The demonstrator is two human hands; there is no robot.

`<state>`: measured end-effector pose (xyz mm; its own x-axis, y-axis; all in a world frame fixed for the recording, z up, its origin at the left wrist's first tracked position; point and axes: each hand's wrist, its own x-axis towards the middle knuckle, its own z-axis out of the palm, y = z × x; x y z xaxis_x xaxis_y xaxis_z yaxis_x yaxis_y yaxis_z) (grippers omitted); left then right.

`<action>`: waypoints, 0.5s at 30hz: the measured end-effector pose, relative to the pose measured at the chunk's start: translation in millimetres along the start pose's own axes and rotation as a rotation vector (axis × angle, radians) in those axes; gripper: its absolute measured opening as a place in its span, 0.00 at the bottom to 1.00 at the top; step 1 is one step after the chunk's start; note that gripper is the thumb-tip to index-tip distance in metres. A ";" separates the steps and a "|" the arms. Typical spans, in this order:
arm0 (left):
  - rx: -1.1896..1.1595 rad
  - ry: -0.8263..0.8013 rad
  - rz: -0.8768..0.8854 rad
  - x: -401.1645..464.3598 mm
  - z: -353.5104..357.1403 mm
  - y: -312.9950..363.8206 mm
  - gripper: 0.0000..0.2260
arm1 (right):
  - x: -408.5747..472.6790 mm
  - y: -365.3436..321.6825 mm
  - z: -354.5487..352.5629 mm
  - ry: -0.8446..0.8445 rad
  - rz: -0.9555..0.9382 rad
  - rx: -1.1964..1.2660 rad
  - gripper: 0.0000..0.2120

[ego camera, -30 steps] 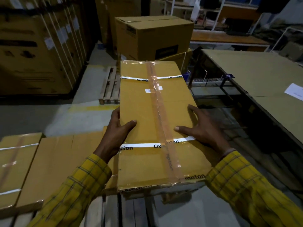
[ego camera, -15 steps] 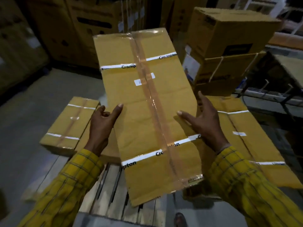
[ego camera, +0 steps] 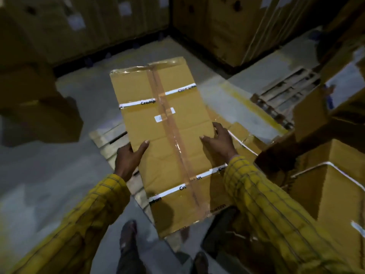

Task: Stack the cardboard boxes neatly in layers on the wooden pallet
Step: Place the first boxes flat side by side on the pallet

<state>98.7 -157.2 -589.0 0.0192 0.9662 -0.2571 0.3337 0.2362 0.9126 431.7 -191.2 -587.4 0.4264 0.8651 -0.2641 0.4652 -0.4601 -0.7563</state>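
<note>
Since a moment ago the view has swung left and down, and the held box point(ego camera: 167, 139) now hangs over the floor and pallet point(ego camera: 110, 137) rather than beside the right-hand cartons. At far left, dim tall cartons point(ego camera: 49, 26) stand along the back and a blurred brown carton point(ego camera: 37, 107) sits on the grey floor. Next, the left hand point(ego camera: 129, 158), in a yellow checked sleeve point(ego camera: 83, 224), grips the box's left edge, thumb lying on top, fingers hidden beneath. The box is long and flat, sealed lengthwise with clear tape and crossed by two white straps, tilted so its far end points up and left. Under it, pale pallet slats show, and the person's feet point(ego camera: 128, 232) appear below. The right hand point(ego camera: 219, 141) grips the box's right edge, thumb on top, fingers curled round the side. Just beside that hand lies a flat box point(ego camera: 243, 135) on the pallet. Farther right stand stacked cartons point(ego camera: 331, 184), with a second pallet point(ego camera: 286, 95) behind them.
</note>
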 end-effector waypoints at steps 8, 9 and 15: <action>-0.103 0.101 -0.263 -69.0 13.1 -128.7 0.23 | -18.4 53.9 66.5 -0.382 0.007 -0.072 0.30; -0.125 0.104 -0.286 -76.7 18.2 -145.0 0.21 | -17.4 66.6 78.5 -0.414 0.014 -0.063 0.31; -0.191 0.114 -0.415 -96.1 63.2 -252.3 0.22 | -3.6 162.4 154.7 -0.495 0.061 -0.085 0.32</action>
<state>72.3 -316.2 -814.7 -0.1868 0.7887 -0.5857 0.1117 0.6094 0.7850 385.7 -238.1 -801.9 0.0450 0.8175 -0.5742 0.5208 -0.5097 -0.6848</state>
